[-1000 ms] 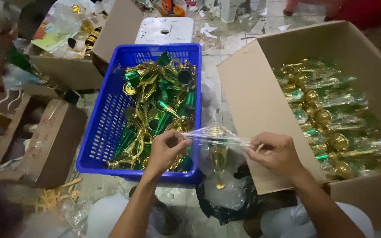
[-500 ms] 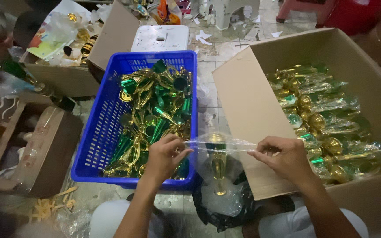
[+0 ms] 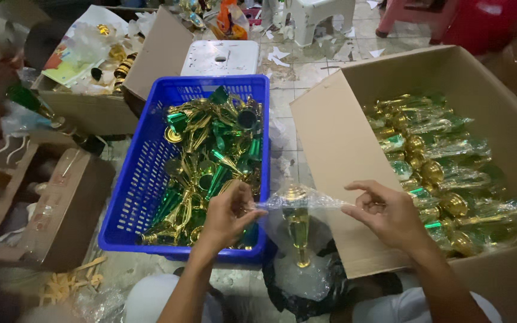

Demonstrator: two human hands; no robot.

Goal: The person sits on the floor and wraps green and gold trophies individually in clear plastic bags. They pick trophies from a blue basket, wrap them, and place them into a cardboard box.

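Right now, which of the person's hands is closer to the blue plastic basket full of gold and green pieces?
Left. The left hand hovers over the blue plastic basket's near right corner, pinching a clear plastic bag. The right hand pinches the bag's other end, in front of the big cardboard box.

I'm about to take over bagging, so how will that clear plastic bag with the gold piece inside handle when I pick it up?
The clear bag is probably floppy: it crinkles between the left hand and right hand. Likely slippery, since it looks glossy. The gold piece hangs upright inside, so it may swing.
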